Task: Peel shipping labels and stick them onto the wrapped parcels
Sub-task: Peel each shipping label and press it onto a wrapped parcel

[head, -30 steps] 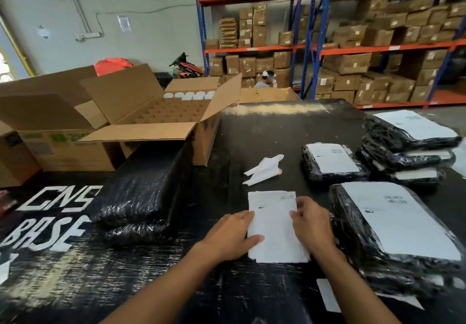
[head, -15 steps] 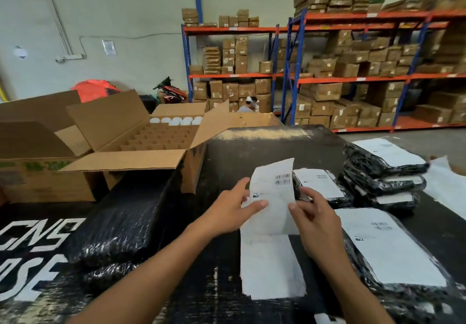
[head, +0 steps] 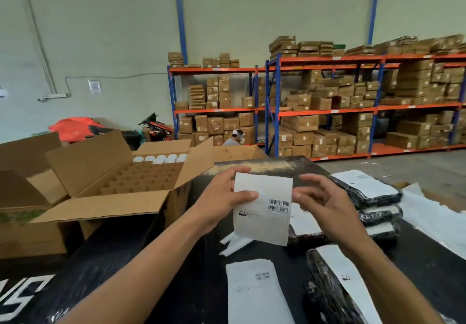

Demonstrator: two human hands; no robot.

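— Two hands up, one sheet between them. Why lift the shipping label off the black table at all?

— You need both faces free to peel it. Your left hand pinches the label's left edge, thumb across the printed front and fingers curled behind, so the sheet stands upright facing you, barcode toward the far side of that grip.

— And your right hand?

— It sits at the label's opposite edge, fingers loosely curled and spread. Whether the fingertips actually touch the paper I cannot tell; that area is blurred. My guess is that you are hunting for a corner to split the sticker from its backing.

— Why keep the stack of labels flat, below your grip?

— So the next sheet is straight under your wrists.

— And the parcels?

— Beyond your right hand lies a pile of black-wrapped parcels already labelled; under your right forearm sits another wrapped parcel with a label on top. Just below the held sheet lie white strips, likely discarded backing.

— The open carton off your left hand?

— Its divider cells are mostly empty, with white caps in the far row.
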